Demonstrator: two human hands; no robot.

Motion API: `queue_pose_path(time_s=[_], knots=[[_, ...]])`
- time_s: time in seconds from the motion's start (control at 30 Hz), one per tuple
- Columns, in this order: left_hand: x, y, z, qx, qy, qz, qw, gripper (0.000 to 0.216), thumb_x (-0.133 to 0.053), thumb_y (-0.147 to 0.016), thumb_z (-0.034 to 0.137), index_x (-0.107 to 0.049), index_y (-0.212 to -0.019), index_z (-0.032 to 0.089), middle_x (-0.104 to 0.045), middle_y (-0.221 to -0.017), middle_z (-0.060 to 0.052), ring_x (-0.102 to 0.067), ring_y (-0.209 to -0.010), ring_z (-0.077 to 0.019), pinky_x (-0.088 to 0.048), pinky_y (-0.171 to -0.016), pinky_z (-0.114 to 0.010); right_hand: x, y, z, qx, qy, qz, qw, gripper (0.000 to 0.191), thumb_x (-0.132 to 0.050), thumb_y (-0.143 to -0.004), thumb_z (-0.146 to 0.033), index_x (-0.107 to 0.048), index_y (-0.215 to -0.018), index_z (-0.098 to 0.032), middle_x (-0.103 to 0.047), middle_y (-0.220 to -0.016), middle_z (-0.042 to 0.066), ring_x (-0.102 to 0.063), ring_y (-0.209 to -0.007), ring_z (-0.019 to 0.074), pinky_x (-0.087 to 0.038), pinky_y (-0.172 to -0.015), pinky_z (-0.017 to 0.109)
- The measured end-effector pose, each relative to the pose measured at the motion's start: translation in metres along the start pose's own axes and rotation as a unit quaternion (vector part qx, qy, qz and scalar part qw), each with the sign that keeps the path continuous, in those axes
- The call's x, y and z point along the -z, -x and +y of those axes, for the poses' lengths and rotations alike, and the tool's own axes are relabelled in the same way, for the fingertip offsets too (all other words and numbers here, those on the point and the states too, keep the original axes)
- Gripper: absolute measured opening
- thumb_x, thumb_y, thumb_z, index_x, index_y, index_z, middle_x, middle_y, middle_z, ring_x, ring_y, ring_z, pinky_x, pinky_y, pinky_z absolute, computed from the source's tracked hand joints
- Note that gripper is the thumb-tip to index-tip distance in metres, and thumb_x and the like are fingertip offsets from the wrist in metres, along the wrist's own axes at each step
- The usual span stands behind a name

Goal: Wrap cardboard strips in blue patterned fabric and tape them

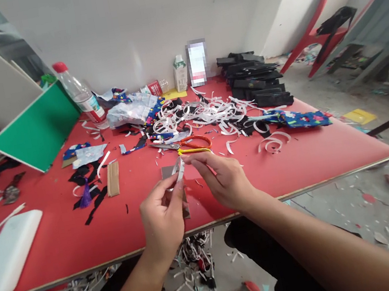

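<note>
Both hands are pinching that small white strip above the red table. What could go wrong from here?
1. The white strip is held only by the fingertips of the left hand and right hand; it may tear or slip.
2. If dropped, it could get lost among the pile of white strips.
3. The scissors lie just beyond the hands; a reach forward might knock them.

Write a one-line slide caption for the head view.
Both hands, left hand and right hand, pinch a white paper strip above a red table near orange-handled scissors.
</note>
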State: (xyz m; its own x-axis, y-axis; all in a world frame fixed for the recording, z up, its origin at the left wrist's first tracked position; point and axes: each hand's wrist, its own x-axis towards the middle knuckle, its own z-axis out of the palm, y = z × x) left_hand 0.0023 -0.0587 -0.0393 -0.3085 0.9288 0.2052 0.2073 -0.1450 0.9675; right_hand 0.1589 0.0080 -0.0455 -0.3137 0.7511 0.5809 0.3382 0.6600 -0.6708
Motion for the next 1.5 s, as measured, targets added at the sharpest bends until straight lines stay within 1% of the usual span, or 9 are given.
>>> queue_pose_path(time_s=[0.13,0.27,0.5,0.67,0.8,0.93,1.03,1.23,1.5], knots=[[0.002,0.001,-0.001,-0.030,-0.026,-0.013,0.999,0.020,-0.073,-0.096,0.034,-0.083,-0.106,0.019,-0.068,-0.063,0.001,-0.062,-0.049,-0.0111,-0.055,-0.046,-0.020,0.000,-0.002,0.001,0.041,-0.044,0.003,0.998,0.016,-0.068,-0.102,-0.025,-0.079,-0.114,-0.022,-0.080,-0.121,0.010,-0.076,-0.116,0.0224,-0.062,-0.100,0.040],[0.001,0.001,0.000,-0.070,-0.044,-0.020,0.996,0.016,-0.070,-0.099,0.031,-0.082,-0.101,0.020,-0.071,-0.074,0.000,-0.063,-0.052,-0.0095,-0.054,-0.048,-0.019,0.000,-0.002,0.004,-0.036,-0.046,0.053,0.997,0.019,-0.061,-0.106,-0.030,-0.078,-0.102,-0.023,-0.081,-0.102,0.007,-0.077,-0.096,0.0207,-0.062,-0.087,0.038],[0.007,-0.003,0.002,-0.048,-0.008,-0.030,0.998,0.021,-0.063,-0.104,0.036,-0.078,-0.106,0.021,-0.066,-0.064,0.002,-0.059,-0.050,-0.0091,-0.052,-0.048,-0.017,0.011,-0.004,0.002,-0.011,-0.139,-0.009,0.990,0.044,-0.054,-0.106,-0.058,-0.072,-0.132,-0.027,-0.077,-0.129,0.009,-0.072,-0.118,0.0238,-0.057,-0.100,0.043],[0.016,-0.013,-0.008,-0.061,-0.121,0.007,0.991,0.040,-0.059,-0.103,0.051,-0.069,-0.126,0.019,-0.075,-0.087,-0.006,-0.066,-0.059,-0.0151,-0.056,-0.053,-0.026,0.005,-0.007,0.000,-0.129,-0.208,-0.009,0.970,0.030,-0.062,-0.104,-0.042,-0.081,-0.117,-0.023,-0.077,-0.077,0.001,-0.069,-0.062,0.0138,-0.057,-0.059,0.026],[0.017,-0.021,-0.021,-0.094,-0.409,-0.012,0.908,0.083,-0.069,-0.091,0.062,-0.049,-0.152,0.010,-0.069,-0.135,-0.026,-0.073,-0.111,-0.0396,-0.061,-0.087,-0.055,0.005,-0.012,0.003,-0.166,-0.180,0.107,0.964,0.021,-0.071,-0.097,-0.035,-0.084,-0.110,-0.025,-0.077,-0.084,0.003,-0.067,-0.068,0.0147,-0.056,-0.061,0.027],[0.008,-0.019,-0.026,-0.135,-0.553,-0.109,0.815,0.062,-0.062,-0.097,0.037,-0.052,-0.152,0.009,-0.068,-0.144,-0.024,-0.064,-0.133,-0.0405,-0.052,-0.107,-0.057,0.007,-0.015,0.002,-0.130,-0.160,0.139,0.969,0.017,-0.072,-0.096,-0.030,-0.086,-0.104,-0.028,-0.072,-0.103,0.007,-0.070,-0.091,0.0190,-0.060,-0.078,0.031],[0.004,-0.018,-0.025,-0.145,-0.590,-0.133,0.783,0.056,-0.053,-0.097,0.020,-0.056,-0.151,0.009,-0.068,-0.145,-0.022,-0.065,-0.134,-0.0358,-0.054,-0.106,-0.051,0.007,-0.013,0.000,-0.116,-0.157,0.125,0.973,0.021,-0.070,-0.098,-0.028,-0.085,-0.112,-0.031,-0.070,-0.098,0.006,-0.069,-0.087,0.0178,-0.060,-0.076,0.030],[0.004,-0.025,-0.022,-0.144,-0.611,-0.136,0.767,0.049,-0.056,-0.101,0.025,-0.060,-0.148,0.009,-0.072,-0.137,-0.024,-0.071,-0.121,-0.0375,-0.058,-0.095,-0.050,0.009,-0.010,0.000,-0.090,-0.160,0.087,0.979,0.031,-0.068,-0.100,-0.029,-0.080,-0.128,-0.035,-0.070,-0.092,0.004,-0.066,-0.079,0.0163,-0.058,-0.071,0.028],[0.024,-0.032,-0.016,-0.146,-0.626,-0.125,0.756,0.063,-0.040,-0.099,0.004,-0.041,-0.162,0.010,-0.081,-0.096,-0.014,-0.079,-0.076,-0.0265,-0.057,-0.060,-0.031,0.014,-0.014,-0.003,-0.302,-0.257,0.014,0.918,0.038,-0.078,-0.086,-0.047,-0.082,-0.108,-0.017,-0.063,-0.067,-0.001,-0.045,-0.056,0.0114,-0.040,-0.050,0.025]])
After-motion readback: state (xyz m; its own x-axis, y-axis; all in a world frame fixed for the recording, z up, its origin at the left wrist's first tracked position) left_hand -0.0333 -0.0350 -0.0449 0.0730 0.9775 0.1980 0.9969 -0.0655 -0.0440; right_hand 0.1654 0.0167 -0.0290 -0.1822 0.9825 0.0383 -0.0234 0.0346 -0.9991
